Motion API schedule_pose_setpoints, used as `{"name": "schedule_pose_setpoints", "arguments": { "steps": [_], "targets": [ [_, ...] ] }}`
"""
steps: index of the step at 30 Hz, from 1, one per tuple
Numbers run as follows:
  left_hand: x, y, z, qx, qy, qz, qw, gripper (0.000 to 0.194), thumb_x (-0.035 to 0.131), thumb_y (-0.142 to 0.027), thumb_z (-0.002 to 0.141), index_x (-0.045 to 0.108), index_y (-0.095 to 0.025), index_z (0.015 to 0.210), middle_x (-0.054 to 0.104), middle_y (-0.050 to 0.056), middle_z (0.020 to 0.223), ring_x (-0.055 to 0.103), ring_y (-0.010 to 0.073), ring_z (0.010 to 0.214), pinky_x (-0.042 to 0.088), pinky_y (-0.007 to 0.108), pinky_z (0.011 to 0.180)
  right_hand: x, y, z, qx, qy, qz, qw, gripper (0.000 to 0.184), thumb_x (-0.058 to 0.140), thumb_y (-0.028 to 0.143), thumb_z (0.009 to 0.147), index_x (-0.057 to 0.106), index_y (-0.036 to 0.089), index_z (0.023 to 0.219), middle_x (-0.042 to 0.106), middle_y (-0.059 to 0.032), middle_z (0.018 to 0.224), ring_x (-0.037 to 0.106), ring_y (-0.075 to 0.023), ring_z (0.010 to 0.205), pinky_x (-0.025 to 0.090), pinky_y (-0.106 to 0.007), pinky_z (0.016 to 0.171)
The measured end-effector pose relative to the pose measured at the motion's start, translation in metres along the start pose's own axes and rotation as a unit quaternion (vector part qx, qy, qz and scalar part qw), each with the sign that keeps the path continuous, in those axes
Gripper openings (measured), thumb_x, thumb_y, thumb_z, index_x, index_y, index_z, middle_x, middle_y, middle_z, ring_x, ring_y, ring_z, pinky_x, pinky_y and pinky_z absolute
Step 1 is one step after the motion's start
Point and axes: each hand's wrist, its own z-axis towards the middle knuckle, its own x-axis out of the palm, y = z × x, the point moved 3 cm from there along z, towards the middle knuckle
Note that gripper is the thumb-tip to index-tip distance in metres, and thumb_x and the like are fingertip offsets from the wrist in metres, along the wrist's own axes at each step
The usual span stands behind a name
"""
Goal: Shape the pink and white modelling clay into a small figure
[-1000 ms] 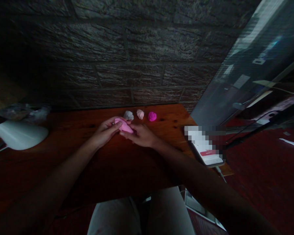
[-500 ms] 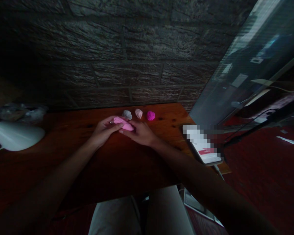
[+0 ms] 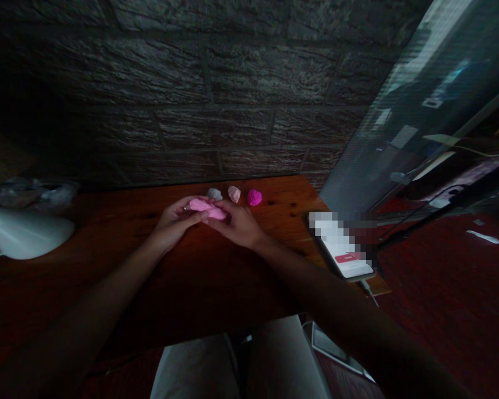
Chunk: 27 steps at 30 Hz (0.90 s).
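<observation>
A long lump of pink modelling clay (image 3: pixel 208 209) is held between both hands, above the wooden table (image 3: pixel 178 288). My left hand (image 3: pixel 174 223) grips its left end, and a ring shows on one finger. Round the right end my right hand (image 3: pixel 242 224) is closed, with the thumb pressing the near side. Just behind the hands sit a grey clay lump (image 3: pixel 214 194), a pale pink clay lump (image 3: pixel 234 193) and a bright magenta clay lump (image 3: pixel 254 197) in a row. The fingers partly hide the grey one.
A phone (image 3: pixel 349 255) with a lit screen and a cable lies at the table's right edge. On the left are a white rounded object (image 3: pixel 29 233) and crumpled clear plastic (image 3: pixel 45 191). A stone-block wall (image 3: pixel 241 77) rises behind the table.
The pink clay looks a little reshaped, with more of a dent along its top. Both hands keep hold of it in nearly the same place; the view has shifted slightly.
</observation>
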Motion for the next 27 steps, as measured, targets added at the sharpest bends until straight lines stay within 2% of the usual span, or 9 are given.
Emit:
{"name": "schedule_pose_setpoints", "arguments": {
  "steps": [6,13,17,27],
  "targets": [
    [0.000,-0.001,0.001,-0.004,-0.006,-0.004,1.000,0.034,0.092,-0.032,0.070,0.081,-0.023,0.101,0.080,0.005,0.103,0.073,0.0164,0.094,0.057,0.023,0.084,-0.001,0.002,0.000,0.018,0.018,-0.006,1.000,0.046,0.075,0.048,0.088,0.071,0.013,0.119,0.078,-0.0103,0.109,0.073,-0.0203,0.092,0.057,-0.035,0.084],
    [0.000,-0.006,0.000,-0.003,0.014,0.008,1.000,0.032,0.091,-0.033,0.071,0.081,-0.025,0.101,0.079,0.004,0.099,0.073,0.0175,0.092,0.059,0.026,0.086,0.004,-0.002,0.000,0.009,0.035,0.037,0.999,0.049,0.078,0.048,0.085,0.070,0.016,0.120,0.076,-0.0075,0.109,0.069,-0.0184,0.092,0.055,-0.033,0.082],
    [0.000,-0.011,-0.001,-0.002,0.015,0.016,1.000,0.033,0.090,-0.033,0.071,0.081,-0.025,0.102,0.079,0.005,0.100,0.073,0.0197,0.093,0.059,0.029,0.087,0.008,-0.002,0.000,0.004,0.048,0.079,0.996,0.043,0.075,0.044,0.088,0.070,0.016,0.120,0.075,-0.0059,0.109,0.068,-0.0167,0.091,0.055,-0.030,0.079],
    [-0.001,-0.001,0.000,-0.015,0.004,-0.025,1.000,0.028,0.089,-0.033,0.074,0.081,-0.023,0.099,0.080,0.006,0.101,0.073,0.0197,0.092,0.059,0.030,0.085,0.008,-0.007,0.000,0.022,0.052,0.091,0.994,0.044,0.074,0.033,0.090,0.067,0.019,0.132,0.075,-0.0089,0.125,0.072,-0.0196,0.105,0.059,-0.036,0.093]
  ]
}}
